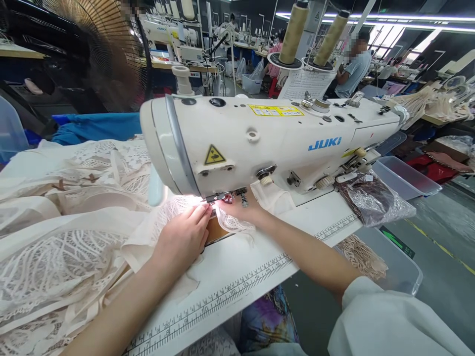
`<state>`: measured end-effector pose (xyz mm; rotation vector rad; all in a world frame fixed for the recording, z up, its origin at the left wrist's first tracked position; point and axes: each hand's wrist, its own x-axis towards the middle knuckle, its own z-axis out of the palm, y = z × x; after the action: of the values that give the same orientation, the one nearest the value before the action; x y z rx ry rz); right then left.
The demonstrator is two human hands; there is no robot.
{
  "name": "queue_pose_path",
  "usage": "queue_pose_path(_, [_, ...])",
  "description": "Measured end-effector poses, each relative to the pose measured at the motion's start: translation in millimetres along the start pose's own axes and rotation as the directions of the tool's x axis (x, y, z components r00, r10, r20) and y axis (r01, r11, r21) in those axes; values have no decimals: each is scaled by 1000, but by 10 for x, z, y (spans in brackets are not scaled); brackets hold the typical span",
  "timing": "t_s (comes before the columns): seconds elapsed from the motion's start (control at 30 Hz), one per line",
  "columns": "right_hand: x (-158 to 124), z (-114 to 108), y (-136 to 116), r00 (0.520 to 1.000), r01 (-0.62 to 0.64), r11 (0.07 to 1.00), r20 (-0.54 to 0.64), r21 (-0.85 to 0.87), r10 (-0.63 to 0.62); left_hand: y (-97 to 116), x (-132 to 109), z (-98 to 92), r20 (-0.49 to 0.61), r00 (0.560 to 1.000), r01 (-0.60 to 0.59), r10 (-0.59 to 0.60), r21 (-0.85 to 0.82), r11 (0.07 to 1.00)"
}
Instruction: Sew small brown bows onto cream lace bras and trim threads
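A white sewing machine [237,143] with blue lettering stretches across the middle of the view. Under its lit head lies a piece of cream lace fabric [232,223]. My left hand [185,235] presses on the lace just left of the needle area, its fingers together and pointing at the presser foot. On the other side, my right hand [241,207] reaches beneath the machine head and is closed on the lace edge; the machine partly hides its fingers. A large heap of cream lace garments [59,257] covers the table at the left.
A ruler strip [230,291] runs along the front edge of the white table. Beyond the machine's left end stands a black fan [111,54]. Two thread cones [295,32] rise behind the machine. A plastic-wrapped bundle [374,198] lies at the right. Farther back sits a person [356,69].
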<state>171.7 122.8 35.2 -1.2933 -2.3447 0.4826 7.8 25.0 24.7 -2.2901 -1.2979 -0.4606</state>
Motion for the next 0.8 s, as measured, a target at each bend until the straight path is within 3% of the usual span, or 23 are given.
queue_pose_path(0.43, [2,-22,-21,1000,-17,1000,12,-2,17,-5,-5,5,26,999,19,-18,-44,999])
queue_pose_path(0.8, [6,-50,-41,999,-21,1000,24,6,21,13,4,0,7,1000,0,-1,16,1000])
